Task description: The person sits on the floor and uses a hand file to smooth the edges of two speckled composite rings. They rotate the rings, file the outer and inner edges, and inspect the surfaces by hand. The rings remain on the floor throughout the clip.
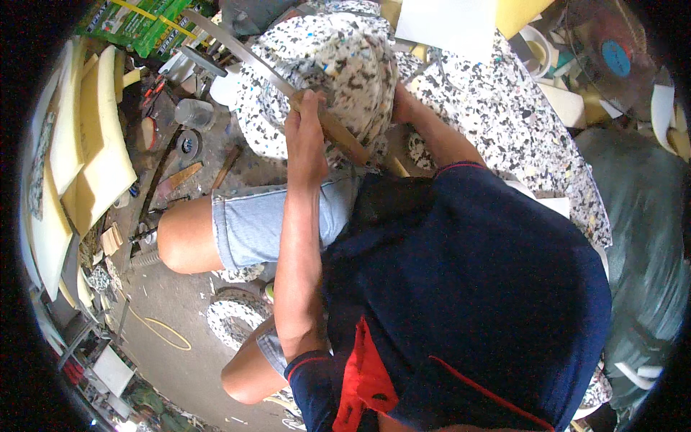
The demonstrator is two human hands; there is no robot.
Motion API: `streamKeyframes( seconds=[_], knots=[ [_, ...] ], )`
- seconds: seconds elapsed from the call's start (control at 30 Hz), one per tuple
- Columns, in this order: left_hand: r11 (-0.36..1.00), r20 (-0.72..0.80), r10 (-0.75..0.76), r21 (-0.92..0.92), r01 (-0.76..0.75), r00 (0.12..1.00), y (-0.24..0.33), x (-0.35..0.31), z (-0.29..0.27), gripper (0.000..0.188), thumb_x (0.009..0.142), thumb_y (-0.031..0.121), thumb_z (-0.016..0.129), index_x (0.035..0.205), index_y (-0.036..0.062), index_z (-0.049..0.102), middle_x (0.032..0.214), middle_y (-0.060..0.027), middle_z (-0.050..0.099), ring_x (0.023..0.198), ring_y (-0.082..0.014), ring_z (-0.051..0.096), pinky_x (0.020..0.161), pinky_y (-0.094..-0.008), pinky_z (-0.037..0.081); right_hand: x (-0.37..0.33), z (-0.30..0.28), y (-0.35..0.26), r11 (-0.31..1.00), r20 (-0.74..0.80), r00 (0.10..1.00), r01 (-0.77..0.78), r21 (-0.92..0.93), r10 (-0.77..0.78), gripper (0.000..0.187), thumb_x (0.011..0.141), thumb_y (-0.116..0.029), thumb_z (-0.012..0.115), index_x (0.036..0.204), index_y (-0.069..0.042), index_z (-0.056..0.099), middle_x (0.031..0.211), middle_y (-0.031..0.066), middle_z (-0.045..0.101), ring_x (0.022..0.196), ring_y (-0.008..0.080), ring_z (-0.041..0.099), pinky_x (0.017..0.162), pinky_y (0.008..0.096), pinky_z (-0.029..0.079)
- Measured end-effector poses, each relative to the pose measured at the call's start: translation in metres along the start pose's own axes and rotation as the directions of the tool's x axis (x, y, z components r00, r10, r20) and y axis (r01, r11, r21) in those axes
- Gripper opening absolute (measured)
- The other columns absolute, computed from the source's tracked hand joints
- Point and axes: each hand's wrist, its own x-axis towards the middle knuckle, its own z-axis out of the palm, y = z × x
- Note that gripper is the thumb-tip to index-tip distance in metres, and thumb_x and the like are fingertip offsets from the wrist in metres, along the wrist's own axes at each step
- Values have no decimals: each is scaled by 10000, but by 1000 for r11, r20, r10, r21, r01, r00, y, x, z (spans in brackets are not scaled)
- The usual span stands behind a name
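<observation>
My left hand (307,133) is closed around the wooden handle of a long knife (255,61). Its narrow metal blade points to the far left, over a thick, rounded foam piece (360,79) with white, black and coloured specks. The handle lies across the near side of this foam. My right hand (403,104) grips the foam at its right edge, with the fingers hidden behind it. The foam's face is partly blurred and looks roughly cut.
A large speckled foam sheet (497,108) lies at the right. Yellow foam slabs (101,129) lean at the left, near a clear jar (194,114), a tape roll (188,144) and scattered tools. A round foam piece (234,317) rests on the floor. A fan (612,57) stands far right.
</observation>
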Motion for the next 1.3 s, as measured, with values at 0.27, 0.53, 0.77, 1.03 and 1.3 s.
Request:
streamKeyframes(
  seconds=[0.27,0.53,0.77,1.03,1.3],
  knots=[
    [941,-21,50,335,-41,999,23,-1,-8,392,1044,382,535,1066,14,668,955,-39,646,885,-140,548,805,-300,439,9,21,-1,885,-54,984,130,-446,-171,415,1106,-324,380,1320,-41,595,1271,156,650,1072,225,645,928,368,536],
    [934,283,184,248,-258,941,111,-14,24,483,1017,503,496,1095,60,671,988,-66,631,893,-199,570,820,-357,450,-46,-21,-114,440,11,769,378,-815,-639,410,1106,-301,380,1342,-32,581,1298,154,637,1102,230,638,955,369,523],
    [959,678,233,-40,-282,697,106,-83,174,442,1056,413,505,986,-5,632,785,-63,589,737,-167,517,657,-393,469,-198,-187,-170,269,-207,595,18,-963,-777,407,1105,-280,380,1361,-25,568,1322,153,627,1129,235,631,979,370,512],
    [995,567,98,-66,-74,818,25,-74,139,439,1048,424,493,854,41,589,684,-12,506,640,-146,458,579,-398,406,-227,-283,-169,176,-289,581,-244,-954,-761,407,1105,-257,380,1382,-16,553,1350,151,614,1159,240,623,1005,372,500],
    [498,215,822,176,-849,526,62,-79,88,347,1062,303,492,1020,-40,525,695,-140,562,623,-254,627,544,-423,500,-209,-294,-249,51,-177,500,-255,-966,-848,408,1104,-234,381,1404,-7,539,1377,150,602,1189,245,616,1032,373,487]
  ],
)
